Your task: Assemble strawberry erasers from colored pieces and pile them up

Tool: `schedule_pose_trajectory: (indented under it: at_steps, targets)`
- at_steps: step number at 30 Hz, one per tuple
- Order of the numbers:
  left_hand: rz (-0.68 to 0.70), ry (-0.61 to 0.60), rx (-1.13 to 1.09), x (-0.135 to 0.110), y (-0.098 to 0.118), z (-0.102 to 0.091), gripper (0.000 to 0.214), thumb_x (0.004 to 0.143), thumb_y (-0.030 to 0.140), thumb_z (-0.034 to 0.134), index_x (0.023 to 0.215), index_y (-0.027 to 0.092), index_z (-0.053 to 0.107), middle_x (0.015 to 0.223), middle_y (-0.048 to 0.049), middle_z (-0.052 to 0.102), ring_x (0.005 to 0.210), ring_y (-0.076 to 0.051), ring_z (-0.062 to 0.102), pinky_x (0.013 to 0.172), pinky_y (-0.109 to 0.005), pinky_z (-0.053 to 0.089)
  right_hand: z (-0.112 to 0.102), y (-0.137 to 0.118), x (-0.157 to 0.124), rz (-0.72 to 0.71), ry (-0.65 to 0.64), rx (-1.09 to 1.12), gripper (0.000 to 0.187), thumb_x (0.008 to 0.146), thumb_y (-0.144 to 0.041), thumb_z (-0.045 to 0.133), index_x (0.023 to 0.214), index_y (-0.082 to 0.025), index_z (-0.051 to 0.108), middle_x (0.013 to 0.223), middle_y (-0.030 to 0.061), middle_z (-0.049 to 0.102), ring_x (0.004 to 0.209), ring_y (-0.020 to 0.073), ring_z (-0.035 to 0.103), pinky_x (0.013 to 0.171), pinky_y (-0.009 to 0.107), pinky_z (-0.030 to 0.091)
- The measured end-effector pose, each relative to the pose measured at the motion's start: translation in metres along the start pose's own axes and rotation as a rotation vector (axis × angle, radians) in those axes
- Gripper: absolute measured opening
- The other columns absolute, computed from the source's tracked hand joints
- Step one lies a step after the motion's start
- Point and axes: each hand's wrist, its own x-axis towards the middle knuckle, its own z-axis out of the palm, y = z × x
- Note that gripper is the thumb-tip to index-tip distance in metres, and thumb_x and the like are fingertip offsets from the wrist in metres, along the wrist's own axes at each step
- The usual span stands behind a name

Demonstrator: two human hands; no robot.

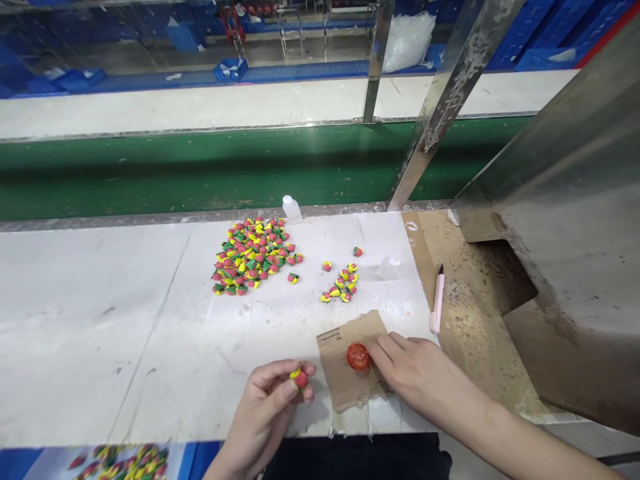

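A left hand (265,413) is closed, with a small pink, yellow and green strawberry-shaped piece (299,379) gripped between thumb and fingertips, held above the near edge of a white work table (125,333). A right hand (415,373) is held open, its extended fingers laid on a torn brown cardboard scrap (345,387), just beside a round glossy red disc (358,357) lying on that scrap.

A slim pink utility knife (437,300) is laid to the right, on a stained brown cardboard sheet (465,313). Farther up the table, a small cluster of matching strawberry-shaped pieces (340,283) is spread near a clear plastic container (389,267). A larger heap of strawberry-shaped pieces (253,257) is placed to their left, and a white plastic bottle (291,209) stands at the far table edge. Beyond it, a green conveyor belt (200,173) is crossed by a slanted steel post (450,87), with blue plastic crates (560,33) seen in the distance.
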Motion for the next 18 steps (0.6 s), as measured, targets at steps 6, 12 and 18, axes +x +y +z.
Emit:
schedule_pose_trajectory:
  at_steps: [6, 12, 18]
  targets:
    - [-0.066, -0.059, -0.009, -0.001, -0.005, -0.001, 0.040, 0.046, 0.030, 0.108, 0.076, 0.019, 0.085, 0.074, -0.0042, 0.084, 0.051, -0.010, 0.068, 0.055, -0.019, 0.054, 0.003, -0.001, -0.001, 0.016, 0.002, 0.019, 0.031, 0.082, 0.008, 0.055, 0.100, -0.017, 0.051, 0.083, 0.0033, 0.063, 0.066, 0.0226, 0.064, 0.049, 0.034, 0.043]
    - [-0.110, -0.061, -0.055, -0.002, -0.011, 0.000, 0.033, 0.051, 0.029, 0.107, 0.072, 0.023, 0.083, 0.079, -0.0030, 0.085, 0.056, -0.012, 0.071, 0.058, -0.022, 0.056, 0.008, -0.006, -0.004, 0.018, 0.015, 0.035, 0.031, 0.083, 0.007, 0.054, 0.102, -0.016, 0.051, 0.082, 0.0026, 0.062, 0.065, 0.0232, 0.063, 0.047, 0.034, 0.041]
    - [-0.126, -0.073, -0.029, -0.003, -0.011, 0.003, 0.040, 0.044, 0.031, 0.109, 0.074, 0.020, 0.085, 0.079, -0.0058, 0.085, 0.060, -0.012, 0.071, 0.063, -0.020, 0.057, 0.007, -0.003, -0.008, 0.050, 0.041, 0.095, 0.035, 0.081, 0.009, 0.051, 0.105, -0.015, 0.053, 0.083, 0.0033, 0.064, 0.065, 0.0236, 0.065, 0.048, 0.034, 0.043]
